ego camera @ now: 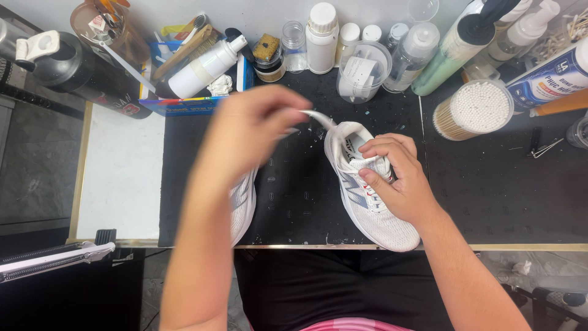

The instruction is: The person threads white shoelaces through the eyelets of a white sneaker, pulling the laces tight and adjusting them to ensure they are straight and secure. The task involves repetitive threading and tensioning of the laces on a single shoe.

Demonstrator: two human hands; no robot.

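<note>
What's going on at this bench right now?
A person works on a white sneaker lying on a black mat. The right hand grips the shoe over its laces, while the left hand, blurred, holds a thin white strip that runs to the shoe's heel opening. A second white sneaker lies partly hidden under the left forearm. Bottles and a tub of cotton swabs line the back.

Along the back of your desk (490,196), on its black mat, stands a row of white and clear bottles (321,37), with a lidded clear tub (362,72) just in front of them. To your right sits a round tub of cotton swabs (474,109), a green-filled bottle (450,55) leaning behind it. To your left, a blue tray (184,105) holds brushes and a white spray bottle (205,67), beside a large black bottle (79,70).
</note>
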